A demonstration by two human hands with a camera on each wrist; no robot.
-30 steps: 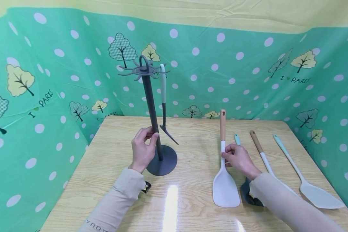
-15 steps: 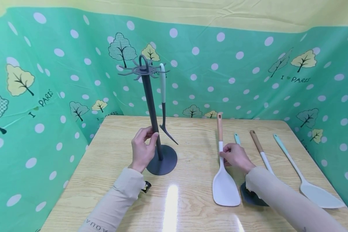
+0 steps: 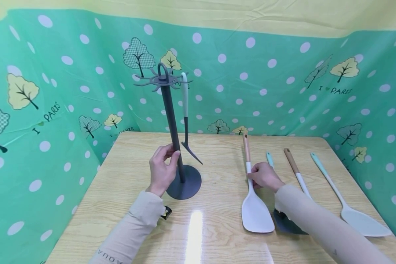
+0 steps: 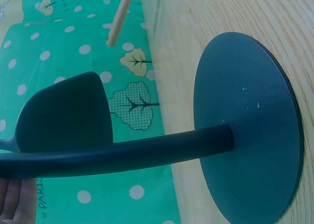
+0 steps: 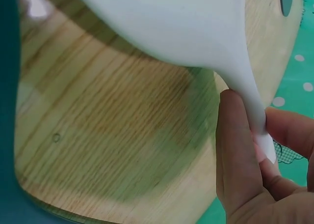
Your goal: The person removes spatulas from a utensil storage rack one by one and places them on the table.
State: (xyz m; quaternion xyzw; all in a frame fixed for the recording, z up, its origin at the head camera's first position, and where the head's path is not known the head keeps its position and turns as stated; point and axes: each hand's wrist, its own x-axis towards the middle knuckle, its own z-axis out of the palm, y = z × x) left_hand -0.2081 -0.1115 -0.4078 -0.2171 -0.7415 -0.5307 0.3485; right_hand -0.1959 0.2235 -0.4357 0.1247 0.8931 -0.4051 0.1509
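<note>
My left hand grips the black post of a utensil rack, which stands on a round base. From one of the rack's hooks hangs a dark spatula with a pale mint handle; its broad blade shows in the left wrist view. My right hand pinches the white neck of a spatula with a wooden handle. In the right wrist view, thumb and fingers close round that neck. The spatula's handle end points away from me, and its white blade lies nearest me.
Right of my right hand lie a dark-headed utensil partly under my sleeve, a wooden-handled white utensil with its head hidden, and a white spatula with a mint handle. A small black object sits beside my left cuff.
The handle end of the white spatula has come down and swung left, as my right hand shifted slightly left with it. My left hand and the rack have stayed put.
</note>
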